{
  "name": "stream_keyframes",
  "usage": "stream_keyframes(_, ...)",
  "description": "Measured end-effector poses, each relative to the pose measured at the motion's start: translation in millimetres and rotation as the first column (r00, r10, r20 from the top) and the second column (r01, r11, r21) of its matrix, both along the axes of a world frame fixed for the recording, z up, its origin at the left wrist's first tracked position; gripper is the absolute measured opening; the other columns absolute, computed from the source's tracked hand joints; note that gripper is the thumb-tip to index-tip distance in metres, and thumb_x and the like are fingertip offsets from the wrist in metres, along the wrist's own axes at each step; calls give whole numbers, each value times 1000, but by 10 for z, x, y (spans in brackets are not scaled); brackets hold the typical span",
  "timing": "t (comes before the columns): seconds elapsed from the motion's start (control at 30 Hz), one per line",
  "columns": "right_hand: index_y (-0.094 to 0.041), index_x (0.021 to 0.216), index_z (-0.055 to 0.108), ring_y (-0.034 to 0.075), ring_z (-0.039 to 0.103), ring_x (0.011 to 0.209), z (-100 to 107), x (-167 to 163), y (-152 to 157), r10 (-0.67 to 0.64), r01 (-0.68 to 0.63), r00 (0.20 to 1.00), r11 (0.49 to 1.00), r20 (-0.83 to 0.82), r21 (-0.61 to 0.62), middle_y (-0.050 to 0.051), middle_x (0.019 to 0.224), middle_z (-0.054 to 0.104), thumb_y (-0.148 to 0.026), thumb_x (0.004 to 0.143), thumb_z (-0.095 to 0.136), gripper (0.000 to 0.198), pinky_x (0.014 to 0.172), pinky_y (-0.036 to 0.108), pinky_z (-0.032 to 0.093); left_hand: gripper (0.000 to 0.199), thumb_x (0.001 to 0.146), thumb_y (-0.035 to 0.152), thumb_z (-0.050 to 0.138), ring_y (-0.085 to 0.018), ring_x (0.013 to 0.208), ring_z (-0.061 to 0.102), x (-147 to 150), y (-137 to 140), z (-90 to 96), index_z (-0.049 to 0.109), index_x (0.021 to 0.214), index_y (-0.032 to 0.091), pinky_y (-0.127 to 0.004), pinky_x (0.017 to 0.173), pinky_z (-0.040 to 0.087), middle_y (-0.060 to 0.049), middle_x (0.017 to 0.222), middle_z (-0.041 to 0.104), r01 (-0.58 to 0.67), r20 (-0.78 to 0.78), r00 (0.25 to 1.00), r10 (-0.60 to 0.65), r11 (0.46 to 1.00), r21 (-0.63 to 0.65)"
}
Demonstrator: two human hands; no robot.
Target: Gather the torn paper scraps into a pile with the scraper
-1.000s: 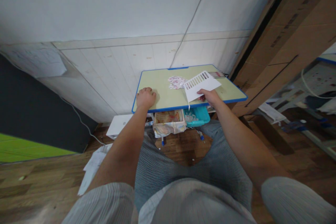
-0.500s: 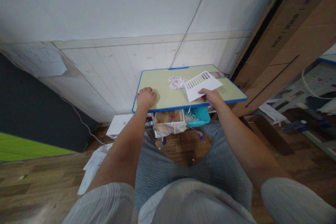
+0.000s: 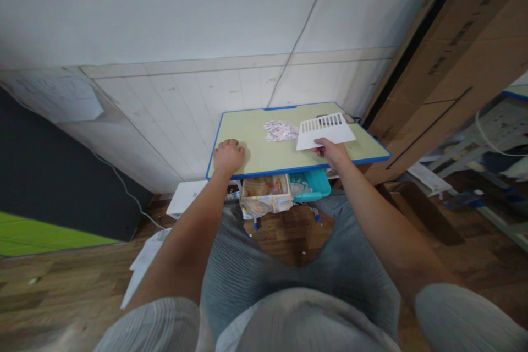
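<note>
Right hand [image 3: 332,152] pinches a white slotted card [image 3: 328,131] by its near edge, thumb on top, over the right half of the blue-edged tabletop [image 3: 264,159]; left hand [image 3: 229,157] rests palm down by the left edge, relaxed, gripping nothing visible. Just left of the card lie small paper pieces [image 3: 279,131]. Below sit a cloth-lined basket [image 3: 266,208] and a turquoise bin [image 3: 318,189].
</note>
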State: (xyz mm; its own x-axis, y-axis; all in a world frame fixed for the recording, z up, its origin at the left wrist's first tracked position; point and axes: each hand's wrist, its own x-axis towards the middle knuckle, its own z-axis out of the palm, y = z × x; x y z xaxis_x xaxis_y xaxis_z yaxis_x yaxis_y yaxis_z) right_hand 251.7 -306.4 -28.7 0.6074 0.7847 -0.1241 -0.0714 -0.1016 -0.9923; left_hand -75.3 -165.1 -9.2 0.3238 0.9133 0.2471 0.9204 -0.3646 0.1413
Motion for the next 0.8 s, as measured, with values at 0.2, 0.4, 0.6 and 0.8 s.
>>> stream_keyframes(0.2,-19,144,74,27,80,115,14,44,102,12,-14,999,999,51,29,11,140,77,-45,113,80,41,97,48,71,45,113,36,58,-41,152,63,-60,136,7,76,150,17,-52,127,53,-21,160,71,8,-29,1000,-9,1000,-16)
stream_keyframes(0.4,-19,83,71,15,61,53,235,53,352,80,-109,971,987,224,122,2,67,73,-36,95,86,25,55,29,54,45,107,34,62,-42,147,67,167,584,138,80,146,18,-54,127,54,-21,155,74,-15,16,1000,17,996,-83)
stream_keyframes(0.6,-23,62,70,18,63,56,454,-20,706,268,-353,859,927,436,126,4,59,71,-44,84,83,32,61,32,58,47,108,25,62,-42,151,65,638,1136,211,79,150,15,-53,129,55,-21,159,71,15,60,998,-9,995,-100)
stream_keyframes(0.8,-26,57,67,21,66,55,523,111,964,369,-456,769,889,522,44,4,57,71,-47,83,87,39,63,36,61,44,104,21,63,-41,148,65,873,1602,64,80,144,16,-55,128,54,-19,155,73,113,120,987,-110,994,-14)
